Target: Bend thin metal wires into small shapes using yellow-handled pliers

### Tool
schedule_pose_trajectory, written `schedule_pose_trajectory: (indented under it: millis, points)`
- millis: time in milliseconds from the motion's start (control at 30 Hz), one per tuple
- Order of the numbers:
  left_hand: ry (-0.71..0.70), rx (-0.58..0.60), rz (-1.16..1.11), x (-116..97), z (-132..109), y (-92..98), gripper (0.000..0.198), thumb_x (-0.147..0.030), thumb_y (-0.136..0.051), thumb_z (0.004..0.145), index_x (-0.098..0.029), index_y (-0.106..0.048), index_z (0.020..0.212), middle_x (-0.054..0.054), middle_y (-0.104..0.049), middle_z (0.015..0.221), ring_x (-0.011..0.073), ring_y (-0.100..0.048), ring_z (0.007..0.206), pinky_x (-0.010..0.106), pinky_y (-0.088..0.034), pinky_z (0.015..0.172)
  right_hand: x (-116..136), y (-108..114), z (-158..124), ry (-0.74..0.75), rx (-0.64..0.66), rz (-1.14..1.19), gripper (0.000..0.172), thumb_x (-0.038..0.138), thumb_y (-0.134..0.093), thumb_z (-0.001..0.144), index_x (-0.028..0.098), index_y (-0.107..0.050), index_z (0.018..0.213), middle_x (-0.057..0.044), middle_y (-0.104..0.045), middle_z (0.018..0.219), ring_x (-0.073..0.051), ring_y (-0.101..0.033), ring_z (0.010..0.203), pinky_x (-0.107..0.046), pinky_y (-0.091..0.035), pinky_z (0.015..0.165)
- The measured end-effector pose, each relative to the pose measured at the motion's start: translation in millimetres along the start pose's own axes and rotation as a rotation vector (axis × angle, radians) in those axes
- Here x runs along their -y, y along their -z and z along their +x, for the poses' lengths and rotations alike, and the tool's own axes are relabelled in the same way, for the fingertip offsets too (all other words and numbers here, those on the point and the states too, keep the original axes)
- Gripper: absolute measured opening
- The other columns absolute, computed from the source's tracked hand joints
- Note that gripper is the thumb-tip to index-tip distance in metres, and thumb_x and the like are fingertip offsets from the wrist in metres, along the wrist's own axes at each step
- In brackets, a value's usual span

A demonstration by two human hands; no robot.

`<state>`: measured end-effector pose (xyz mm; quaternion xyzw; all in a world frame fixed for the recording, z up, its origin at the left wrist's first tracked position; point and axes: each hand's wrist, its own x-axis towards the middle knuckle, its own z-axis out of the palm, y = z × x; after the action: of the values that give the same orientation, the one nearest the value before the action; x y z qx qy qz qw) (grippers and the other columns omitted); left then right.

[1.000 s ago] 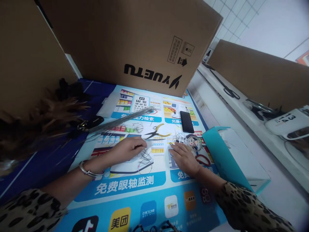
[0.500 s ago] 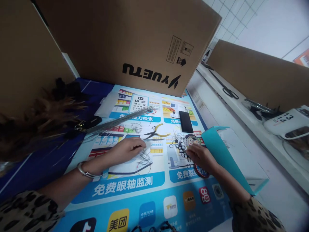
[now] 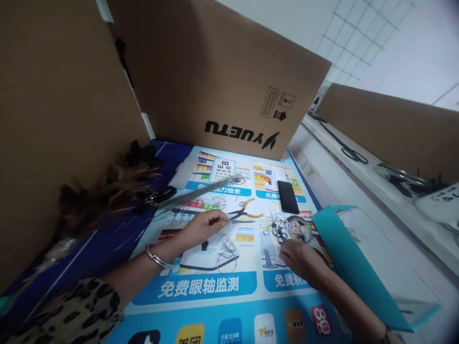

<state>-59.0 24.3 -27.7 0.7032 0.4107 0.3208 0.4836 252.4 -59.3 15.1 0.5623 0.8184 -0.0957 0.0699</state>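
Observation:
My left hand [image 3: 208,225] is closed in a pinch over the printed sheet; what its fingertips hold, if anything, is too small to make out. Just beyond it lie pliers [image 3: 247,210] with yellow handles, spread apart. A tangle of thin wires [image 3: 228,248] is on the sheet close to that hand. My right hand [image 3: 301,260] is closed with its fingers curled under, so their contents are hidden. It is at the near side of a loose pile of small black rings [image 3: 278,229]. A round tin with a cartoon face [image 3: 300,228] sits beside the pile.
A bundle of straight thin wires [image 3: 204,191] lies behind the left hand, near brown feathers [image 3: 107,191]. A black phone [image 3: 288,197] is at the back right. A turquoise-edged box [image 3: 353,258] stands right of my right arm. Tall cardboard [image 3: 172,71] walls the back and left.
The camera view has shifted, so the table appears lower and further right. Against the sheet, my right hand has drawn back toward me from the black rings. My left hand stays close to the pliers.

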Motion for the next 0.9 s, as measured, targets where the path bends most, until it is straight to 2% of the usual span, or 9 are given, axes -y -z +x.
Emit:
schedule_pose_trajectory:
  millis: [100, 233, 367, 467, 667, 900]
  points:
    - [0.051, -0.067, -0.14, 0, 3, 1.4, 0.019, -0.033, -0.052, 0.077, -0.015, -0.057, 0.08, 0.0, -0.054, 0.068, 0.011, -0.049, 0.062, 0.023, -0.039, 0.059, 12, 13, 25, 0.039, 0.01, -0.046, 0.025, 0.031, -0.037, 0.088, 0.019, -0.058, 0.082, -0.005, -0.06, 0.079, -0.015, -0.054, 0.073, -0.024, -0.033, 0.062]
    - [0.073, -0.138, -0.317, 3, 5, 2.7, 0.018, -0.033, -0.053, 0.077, -0.015, -0.053, 0.078, -0.002, -0.049, 0.065, 0.0084, -0.045, 0.057, 0.02, -0.035, 0.054, 32, 26, 65, 0.041, -0.039, -0.09, 0.025, 0.03, -0.036, 0.09, 0.02, -0.058, 0.087, -0.006, -0.06, 0.087, -0.015, -0.054, 0.079, -0.023, -0.034, 0.063]
    - [0.089, -0.181, -0.391, 6, 7, 3.7, 0.019, -0.033, -0.055, 0.076, -0.015, -0.051, 0.078, -0.002, -0.047, 0.064, 0.0075, -0.043, 0.054, 0.02, -0.033, 0.051, 43, 25, 105, 0.045, -0.113, -0.141, 0.024, 0.023, -0.035, 0.09, 0.019, -0.059, 0.086, -0.007, -0.059, 0.091, -0.016, -0.052, 0.086, -0.023, -0.035, 0.069]
    - [0.083, -0.193, -0.406, 7, 7, 4.4, 0.018, -0.032, -0.055, 0.076, -0.015, -0.051, 0.076, -0.003, -0.046, 0.062, 0.0072, -0.042, 0.052, 0.02, -0.031, 0.049, 44, 17, 128, 0.062, -0.098, -0.193, 0.021, 0.019, -0.039, 0.086, 0.017, -0.059, 0.087, -0.009, -0.058, 0.091, -0.018, -0.05, 0.092, -0.026, -0.034, 0.078]
    - [0.075, -0.216, -0.424, 9, 8, 3.3, 0.019, -0.032, -0.057, 0.074, -0.015, -0.052, 0.076, -0.002, -0.046, 0.062, 0.0072, -0.042, 0.053, 0.019, -0.03, 0.049, 43, 2, 147, 0.02, -0.074, -0.185, 0.02, 0.014, -0.043, 0.079, 0.015, -0.057, 0.093, -0.01, -0.059, 0.091, -0.019, -0.051, 0.089, -0.028, -0.034, 0.077]
    - [0.071, -0.199, -0.45, 12, 8, 2.0, 0.018, -0.032, -0.056, 0.076, -0.015, -0.051, 0.077, -0.002, -0.047, 0.062, 0.0069, -0.041, 0.052, 0.019, -0.029, 0.048, 43, 6, 146, -0.039, -0.07, -0.118, 0.022, 0.019, -0.048, 0.071, 0.018, -0.054, 0.093, -0.006, -0.058, 0.09, -0.016, -0.054, 0.08, -0.023, -0.033, 0.062]
